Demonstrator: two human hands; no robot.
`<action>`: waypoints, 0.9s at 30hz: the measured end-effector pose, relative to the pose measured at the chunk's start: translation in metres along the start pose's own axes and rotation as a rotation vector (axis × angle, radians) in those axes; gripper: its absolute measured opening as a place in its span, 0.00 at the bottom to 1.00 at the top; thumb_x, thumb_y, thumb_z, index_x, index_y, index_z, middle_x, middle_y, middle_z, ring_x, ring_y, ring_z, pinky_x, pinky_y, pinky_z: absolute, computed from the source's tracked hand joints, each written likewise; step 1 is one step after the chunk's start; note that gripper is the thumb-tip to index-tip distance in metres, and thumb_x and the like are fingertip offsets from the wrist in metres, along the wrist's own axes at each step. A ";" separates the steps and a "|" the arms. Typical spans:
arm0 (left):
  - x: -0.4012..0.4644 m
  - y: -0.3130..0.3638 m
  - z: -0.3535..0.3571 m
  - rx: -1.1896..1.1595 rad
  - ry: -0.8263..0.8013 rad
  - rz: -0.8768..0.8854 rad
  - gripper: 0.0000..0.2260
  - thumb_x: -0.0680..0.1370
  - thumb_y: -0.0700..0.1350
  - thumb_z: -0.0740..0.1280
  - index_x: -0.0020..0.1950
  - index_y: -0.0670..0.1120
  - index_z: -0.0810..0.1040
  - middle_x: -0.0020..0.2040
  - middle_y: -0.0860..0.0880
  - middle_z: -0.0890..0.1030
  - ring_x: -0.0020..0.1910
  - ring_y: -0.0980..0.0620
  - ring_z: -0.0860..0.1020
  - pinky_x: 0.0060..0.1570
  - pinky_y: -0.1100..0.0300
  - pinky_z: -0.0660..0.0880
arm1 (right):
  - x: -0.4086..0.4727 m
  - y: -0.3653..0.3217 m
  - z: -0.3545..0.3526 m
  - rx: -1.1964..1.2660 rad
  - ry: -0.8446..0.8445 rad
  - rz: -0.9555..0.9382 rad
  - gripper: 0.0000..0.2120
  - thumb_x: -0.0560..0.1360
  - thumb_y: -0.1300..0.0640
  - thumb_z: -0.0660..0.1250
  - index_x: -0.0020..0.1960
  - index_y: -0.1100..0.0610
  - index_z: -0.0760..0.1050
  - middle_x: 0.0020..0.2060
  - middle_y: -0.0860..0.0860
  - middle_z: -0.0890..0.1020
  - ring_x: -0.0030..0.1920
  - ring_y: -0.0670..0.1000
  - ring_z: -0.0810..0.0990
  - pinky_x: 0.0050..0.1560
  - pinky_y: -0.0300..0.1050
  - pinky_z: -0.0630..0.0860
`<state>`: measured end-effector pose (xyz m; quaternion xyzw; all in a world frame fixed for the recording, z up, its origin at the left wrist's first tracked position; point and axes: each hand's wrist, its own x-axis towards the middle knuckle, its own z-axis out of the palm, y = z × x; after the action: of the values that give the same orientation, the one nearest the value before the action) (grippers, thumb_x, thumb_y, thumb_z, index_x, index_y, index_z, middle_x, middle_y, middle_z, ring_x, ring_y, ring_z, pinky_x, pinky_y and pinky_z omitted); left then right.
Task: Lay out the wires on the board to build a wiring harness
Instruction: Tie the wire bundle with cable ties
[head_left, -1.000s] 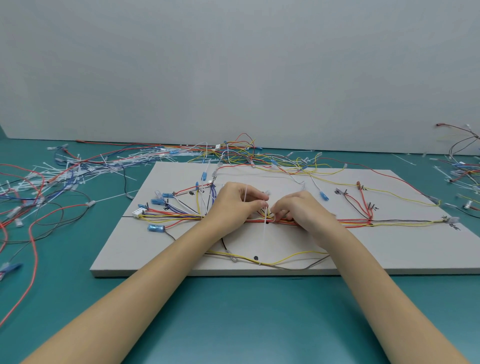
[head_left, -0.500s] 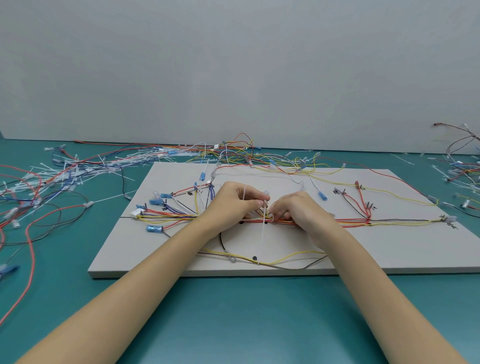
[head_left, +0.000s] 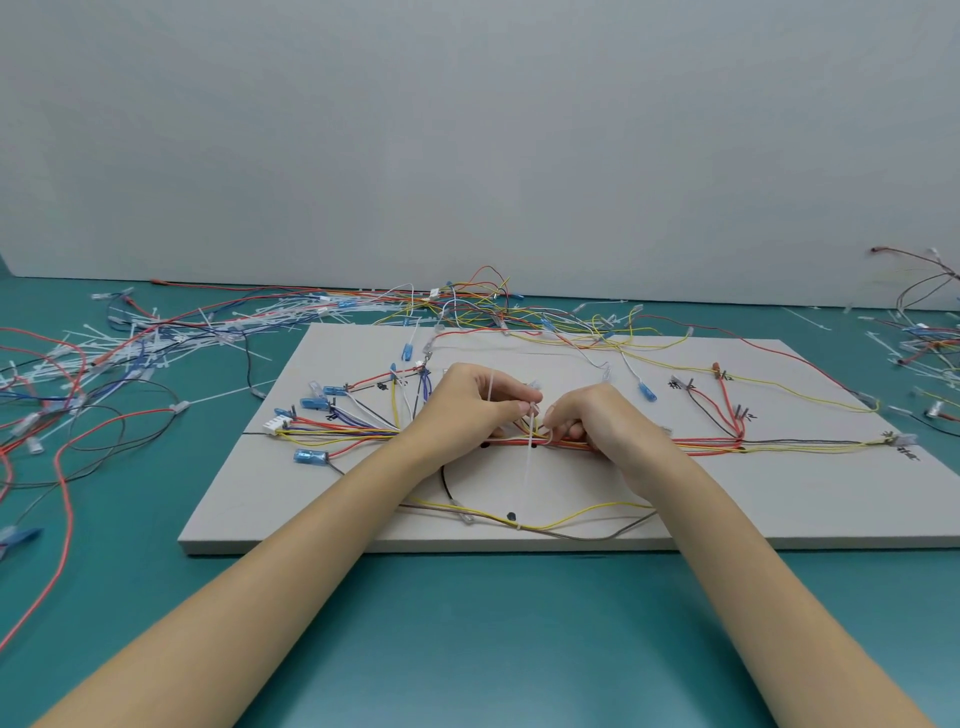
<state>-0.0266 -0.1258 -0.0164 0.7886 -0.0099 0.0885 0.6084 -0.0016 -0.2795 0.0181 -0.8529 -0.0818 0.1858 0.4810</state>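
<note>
A pale board (head_left: 779, 499) lies on the teal table with a bundle of red, yellow and black wires (head_left: 810, 444) running left to right across its middle. My left hand (head_left: 467, 410) pinches a white cable tie (head_left: 530, 462) whose tail hangs down over the bundle. My right hand (head_left: 597, 423) grips the wire bundle right beside the tie, fingers curled over it. At the board's left the wires fan out to blue terminals (head_left: 310, 456) and a white connector (head_left: 274, 426). A loose yellow and grey wire loop (head_left: 571, 522) lies near the front edge.
A heap of spare wires and white cable ties (head_left: 171, 338) covers the table at the left and behind the board. More wires (head_left: 924, 343) lie at the far right. A pale wall stands behind the table.
Both hands stay at the middle of the bundle; the cable tie's tail has shifted slightly as the fingers work it. The view has dipped a little.
</note>
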 end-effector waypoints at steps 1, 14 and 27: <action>0.000 0.000 0.000 -0.002 -0.002 -0.002 0.07 0.75 0.33 0.69 0.51 0.39 0.83 0.38 0.50 0.83 0.34 0.62 0.80 0.37 0.66 0.77 | 0.000 0.000 0.000 0.003 0.003 -0.001 0.10 0.73 0.64 0.64 0.34 0.60 0.76 0.29 0.51 0.77 0.32 0.49 0.65 0.34 0.42 0.61; -0.002 0.003 -0.001 -0.001 -0.035 -0.002 0.06 0.77 0.35 0.68 0.51 0.39 0.83 0.39 0.51 0.83 0.36 0.63 0.80 0.35 0.68 0.75 | -0.001 0.000 0.000 0.053 0.002 0.001 0.13 0.74 0.64 0.64 0.30 0.59 0.74 0.21 0.47 0.75 0.27 0.46 0.64 0.31 0.40 0.60; -0.003 0.002 -0.003 -0.075 -0.047 -0.007 0.07 0.76 0.35 0.68 0.51 0.45 0.80 0.36 0.50 0.85 0.32 0.57 0.81 0.32 0.65 0.75 | 0.001 0.004 -0.001 0.121 -0.027 -0.051 0.15 0.75 0.64 0.62 0.30 0.58 0.71 0.17 0.44 0.72 0.17 0.39 0.66 0.22 0.30 0.62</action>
<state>-0.0300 -0.1234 -0.0141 0.7671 -0.0248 0.0673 0.6375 -0.0004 -0.2818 0.0147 -0.8173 -0.0987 0.1895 0.5351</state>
